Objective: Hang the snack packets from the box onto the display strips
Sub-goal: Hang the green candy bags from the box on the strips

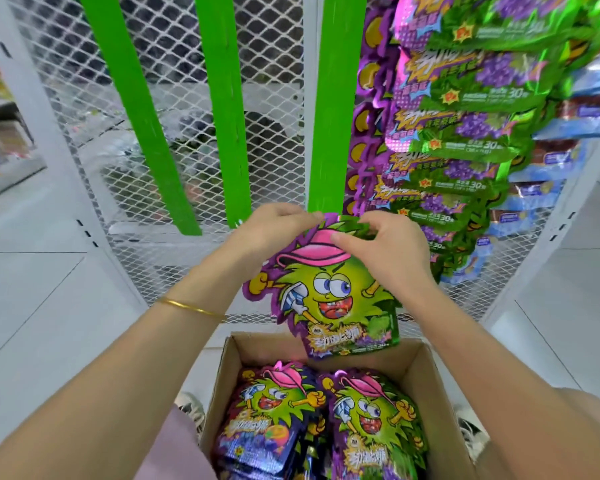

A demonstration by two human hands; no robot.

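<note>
Grip: both hands on one packet (329, 299), held upright just above the box (417, 367). Left hand (271, 230) has its fingers curled on the upper left edge. Right hand (388, 251) has thumb and fingers clamped over the pink cap print at upper right.

Print: green spiky cartoon figure, pink cap, jagged purple border. Yellow title lettering near the bottom is stylised and unreadable; the small white line under it is too fine to read.

Top of the packet sits at the lower end of the rightmost green strip (336, 116). Hang hole and any hook are hidden behind the fingers, so cannot tell whether it is on the strip.

Box is open cardboard, its near end cut off by the frame. Two stacks inside with the same cartoon: left stack (271, 410) purple-blue, right stack (371, 417) green (titles blurred).

Two more green strips (226, 116) (142, 116) to the left, against white mesh panel (278, 98).

Right of the strip, a column of overlapping hung packets (465, 133), grapes on green. "30" is legible on several, other characters smeared.

Blue packets (548, 199) beyond them, cut off and blurred.

Gold bangle (191, 308) on left wrist.
</note>
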